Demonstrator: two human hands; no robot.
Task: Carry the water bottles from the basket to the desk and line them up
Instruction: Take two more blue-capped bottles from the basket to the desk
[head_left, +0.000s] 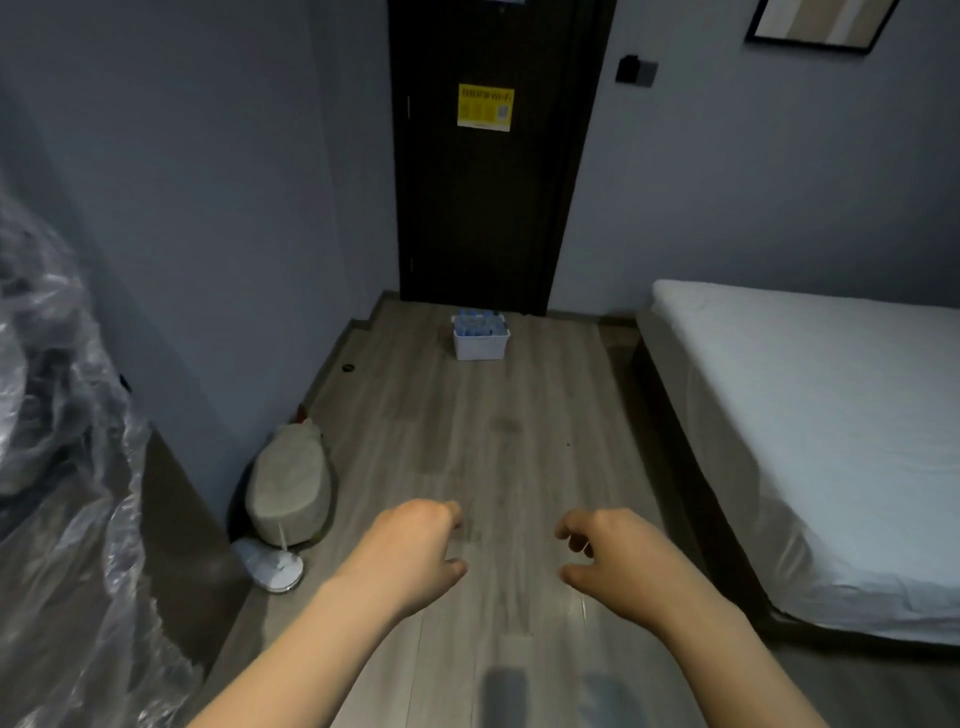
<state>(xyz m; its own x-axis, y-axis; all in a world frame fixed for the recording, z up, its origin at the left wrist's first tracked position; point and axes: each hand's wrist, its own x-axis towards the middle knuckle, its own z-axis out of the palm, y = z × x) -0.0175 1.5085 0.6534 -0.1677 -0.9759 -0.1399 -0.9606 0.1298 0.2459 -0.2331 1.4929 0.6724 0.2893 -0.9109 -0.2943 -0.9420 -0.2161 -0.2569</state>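
Note:
A white plastic basket stands on the wooden floor at the foot of a dark door, far ahead of me. Several clear water bottles with blue labels stand upright inside it. My left hand and my right hand hang in front of me over the floor, well short of the basket. Both have loosely curled fingers and hold nothing. No desk is in view.
A bed with a white sheet fills the right side. On the left are crumpled clear plastic sheeting over dark furniture, a beige bag and a white round fan base by the wall. The dark door carries a yellow notice.

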